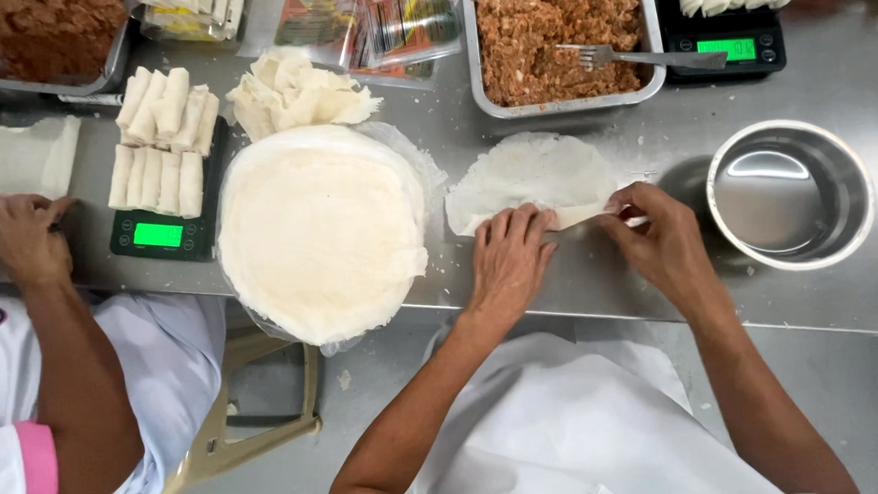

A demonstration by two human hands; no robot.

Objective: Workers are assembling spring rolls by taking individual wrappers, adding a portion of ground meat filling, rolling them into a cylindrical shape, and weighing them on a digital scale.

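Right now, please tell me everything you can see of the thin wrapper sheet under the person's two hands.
The wrapper sheet is thin, off-white and roughly round, lying flat on the steel table in front of the tray of minced filling. Its near edge is folded into a narrow roll. The left hand presses on that fold, and the right hand pinches its right end.

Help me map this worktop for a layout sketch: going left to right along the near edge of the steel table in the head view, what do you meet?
Co-worker's hand → digital scale carrying rolled wraps → stack of round wrappers → left hand → right hand, both on the folded wrapper → round metal bowl.
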